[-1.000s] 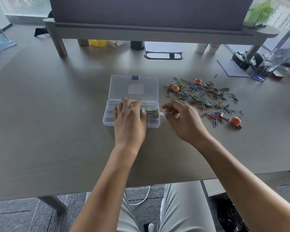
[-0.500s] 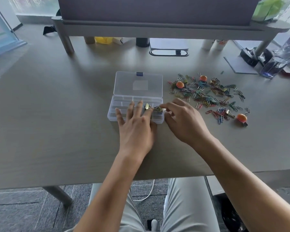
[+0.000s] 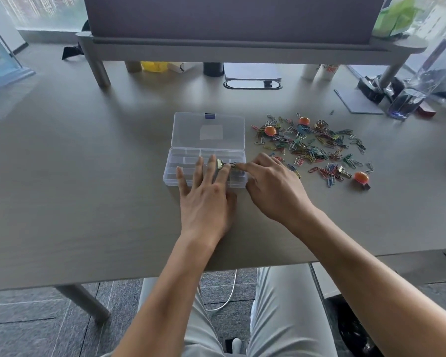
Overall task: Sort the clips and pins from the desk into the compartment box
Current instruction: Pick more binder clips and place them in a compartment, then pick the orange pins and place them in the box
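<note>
Compared with a second ago, your right hand [image 3: 273,186] has moved left from the bare desk to the right end of the compartment box [image 3: 206,161]; its forefinger now reaches over the box's right-hand compartments and its tip touches the small gold binder clips [image 3: 225,166] lying there. Whether it pinches one or only touches, you cannot tell: the thumb is hidden. Your left hand [image 3: 206,199] has stayed on the box, fingers straight and spread, flat across the near compartments, holding nothing; a second ago the fingers lay closer together. The box sits at frame centre as before, its clear lid [image 3: 207,130] open and lying flat behind it.

The loose pile of coloured paper clips [image 3: 312,148] remains right of the box, on the desk [image 3: 88,176], with three orange round-headed pins [image 3: 270,130] among and beside it, one at the pile's lower right edge.

Surface: grey wood-grain desk. A grey monitor riser [image 3: 242,50] spans the top of the frame, with small items under it. A clear water bottle [image 3: 417,91] lies tilted at upper right. Windows show at both upper corners. Grey carpet tiles and a white cable [image 3: 228,297] lie below the desk edge.
</note>
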`<state>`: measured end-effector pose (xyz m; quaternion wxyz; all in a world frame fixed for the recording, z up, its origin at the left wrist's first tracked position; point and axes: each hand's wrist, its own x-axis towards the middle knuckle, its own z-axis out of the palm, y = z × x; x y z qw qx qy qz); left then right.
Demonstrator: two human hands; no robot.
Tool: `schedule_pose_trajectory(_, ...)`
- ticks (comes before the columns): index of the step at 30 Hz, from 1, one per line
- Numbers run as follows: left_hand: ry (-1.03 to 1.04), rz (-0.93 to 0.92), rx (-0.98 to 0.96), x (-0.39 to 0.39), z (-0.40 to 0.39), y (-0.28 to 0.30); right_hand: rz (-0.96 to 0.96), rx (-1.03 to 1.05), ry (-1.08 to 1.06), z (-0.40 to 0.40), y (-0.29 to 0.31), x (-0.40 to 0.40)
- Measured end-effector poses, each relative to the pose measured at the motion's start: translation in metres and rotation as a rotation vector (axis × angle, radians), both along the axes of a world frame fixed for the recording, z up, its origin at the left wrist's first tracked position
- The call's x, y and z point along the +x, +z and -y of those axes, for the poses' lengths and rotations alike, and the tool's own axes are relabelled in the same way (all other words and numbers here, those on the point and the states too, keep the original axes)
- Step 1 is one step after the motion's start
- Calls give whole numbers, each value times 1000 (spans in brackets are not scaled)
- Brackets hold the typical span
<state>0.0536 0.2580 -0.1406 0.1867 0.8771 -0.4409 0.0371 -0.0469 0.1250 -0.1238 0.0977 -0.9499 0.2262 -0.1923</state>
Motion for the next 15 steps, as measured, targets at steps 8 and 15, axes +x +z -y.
schedule_pose_trajectory(8, -36, -38, 29, 1, -4, 5, 50, 98, -23, 2, 1, -10)
schedule_pose_trajectory(15, -39, -108, -17, -11, 12, 26, 106, 137, -55, 14, 6, -34)
